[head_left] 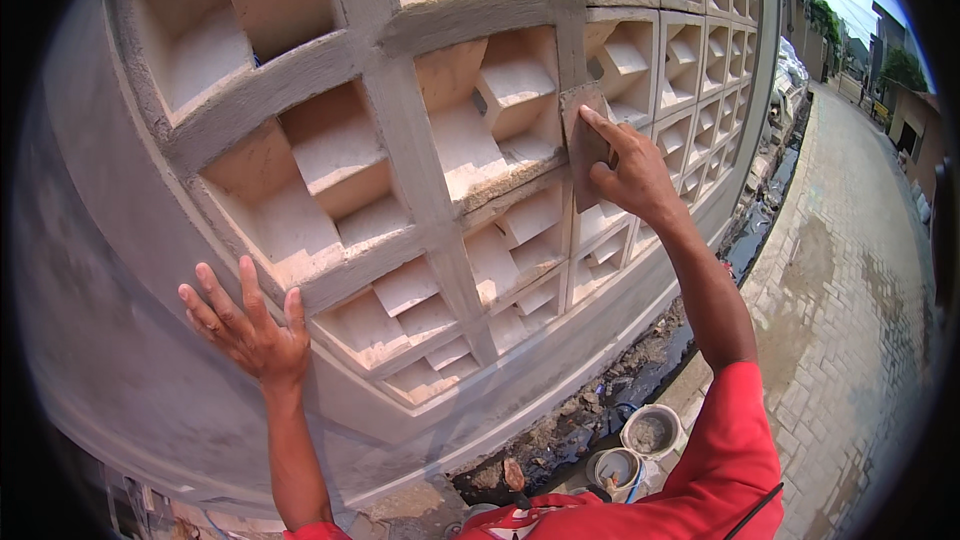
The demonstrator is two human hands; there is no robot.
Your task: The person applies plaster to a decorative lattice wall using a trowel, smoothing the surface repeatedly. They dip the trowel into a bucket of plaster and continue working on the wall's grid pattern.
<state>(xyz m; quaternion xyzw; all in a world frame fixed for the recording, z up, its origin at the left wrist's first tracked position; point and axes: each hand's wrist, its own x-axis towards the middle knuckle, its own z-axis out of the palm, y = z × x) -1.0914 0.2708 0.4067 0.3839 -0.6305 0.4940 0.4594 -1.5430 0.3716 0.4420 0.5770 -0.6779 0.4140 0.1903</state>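
- Right hand (640,175), 2 o'clock: gripping flat trowel (588,175), index finger stretched along its plate.
- Trowel also 2 o'clock, plate over an upright strip of the lattice wall (405,125), between block openings.
- Left hand (258,332), 8 o'clock: holds nothing, fingers spread, at the lattice frame's edge.
- Bucket (678,428), 5 o'clock: grey stuff inside, second bucket (593,468) just beside.
- Paved road (840,360), 4 o'clock.

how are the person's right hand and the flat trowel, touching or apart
Touching. The head view shows the right hand at the flat trowel, one of its fingers extended, the tip resting on the trowel's outer face.
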